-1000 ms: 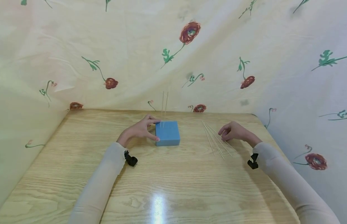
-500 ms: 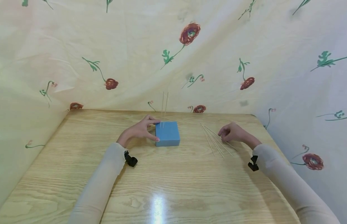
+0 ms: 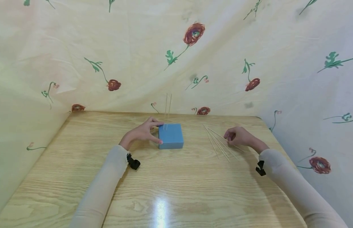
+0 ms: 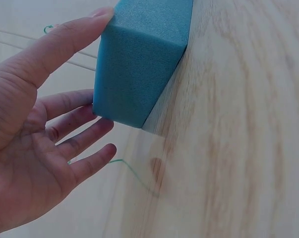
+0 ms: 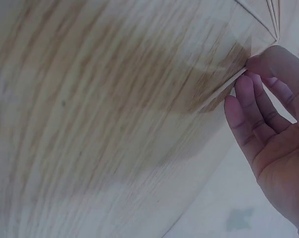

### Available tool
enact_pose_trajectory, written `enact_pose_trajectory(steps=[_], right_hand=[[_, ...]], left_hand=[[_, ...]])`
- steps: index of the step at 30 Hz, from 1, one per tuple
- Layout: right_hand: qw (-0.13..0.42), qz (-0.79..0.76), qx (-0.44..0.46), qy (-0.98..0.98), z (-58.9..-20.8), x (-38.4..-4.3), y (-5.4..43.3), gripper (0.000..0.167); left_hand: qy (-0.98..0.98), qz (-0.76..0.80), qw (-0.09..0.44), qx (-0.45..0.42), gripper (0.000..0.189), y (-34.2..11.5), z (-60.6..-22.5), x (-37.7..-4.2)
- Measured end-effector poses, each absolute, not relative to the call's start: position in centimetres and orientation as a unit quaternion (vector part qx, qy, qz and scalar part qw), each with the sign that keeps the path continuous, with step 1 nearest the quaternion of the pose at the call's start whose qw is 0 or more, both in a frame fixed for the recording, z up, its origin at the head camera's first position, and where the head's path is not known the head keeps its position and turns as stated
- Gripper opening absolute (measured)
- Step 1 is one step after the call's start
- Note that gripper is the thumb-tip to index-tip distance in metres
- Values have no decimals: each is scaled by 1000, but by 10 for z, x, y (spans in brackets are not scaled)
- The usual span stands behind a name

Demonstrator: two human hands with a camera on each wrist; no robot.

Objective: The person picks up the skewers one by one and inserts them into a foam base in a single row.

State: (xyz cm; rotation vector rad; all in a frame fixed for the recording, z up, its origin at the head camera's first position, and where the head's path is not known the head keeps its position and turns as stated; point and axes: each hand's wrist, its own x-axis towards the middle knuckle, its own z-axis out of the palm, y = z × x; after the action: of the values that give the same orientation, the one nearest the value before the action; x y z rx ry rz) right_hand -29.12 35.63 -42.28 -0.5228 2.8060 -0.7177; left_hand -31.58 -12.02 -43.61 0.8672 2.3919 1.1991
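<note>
A blue foam block [image 3: 172,136] sits on the table, and my left hand [image 3: 141,130] holds it at its left side. In the left wrist view, the thumb presses one edge of the block [image 4: 139,69] while the fingertips touch the opposite side. Two thin wooden sticks [image 3: 168,109] stand upright from the block's top near its back left corner. To the right, my right hand [image 3: 241,137] pinches one thin wooden stick [image 5: 221,90] between thumb and fingers. That stick lies at the right side of a fan of several similar sticks [image 3: 217,142], their far ends close together.
The wood-grain table [image 3: 176,180] extends toward me, with a bright reflection [image 3: 160,212] near its front. A floral cloth [image 3: 136,63] hangs behind the table and along its sides. Each wrist carries a black strap mount [image 3: 133,162].
My right hand has shifted slightly right with the pinched stick, whose near end has swung out to the right. The other sticks have shifted a little. My left hand stays on the block.
</note>
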Motion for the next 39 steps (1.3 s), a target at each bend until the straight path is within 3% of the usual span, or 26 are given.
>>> enact_pose_trajectory(steps=[12,35,39], right_hand=[[97,-242,-166,951,-426,-291,356,24],[61,-233,-144,960,-424,-285,352,16],[32,-234,-154,959,-421,-284,351,16]], left_hand=[[838,422,163,305,93,-121,-436,-317],[837,423,165,306,94,-120,-435,-315],[836,426,168,303,94,-120,-434,-314]])
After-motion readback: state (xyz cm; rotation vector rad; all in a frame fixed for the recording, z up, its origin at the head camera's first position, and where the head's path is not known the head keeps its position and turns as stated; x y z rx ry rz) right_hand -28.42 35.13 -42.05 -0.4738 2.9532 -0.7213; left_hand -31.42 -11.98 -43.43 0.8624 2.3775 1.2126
